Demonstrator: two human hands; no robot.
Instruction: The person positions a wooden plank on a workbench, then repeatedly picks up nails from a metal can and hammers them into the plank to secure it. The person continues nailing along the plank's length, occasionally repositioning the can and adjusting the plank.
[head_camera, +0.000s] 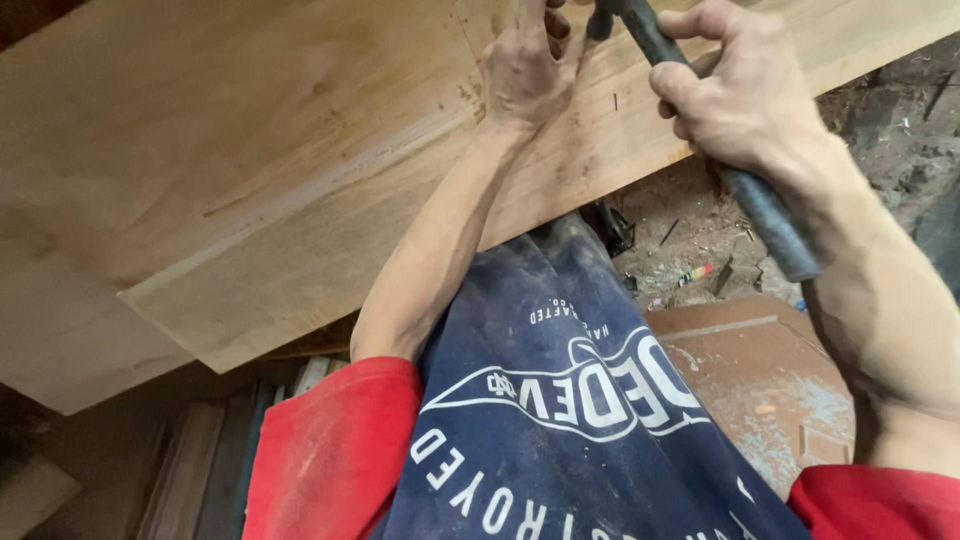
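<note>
Head view: right hand (745, 85) clenched around dark hammer handle (760, 205), long axis slanting from top edge down-right. Left hand (525, 65) pinching something small, hidden, on wooden board (300, 170) near far edge, just beside hammer head.

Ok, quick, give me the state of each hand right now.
Left hand: resting on the wooden board, fingers curled; any small thing pinched is hidden.
Right hand: closed around the dark hammer handle.
</note>
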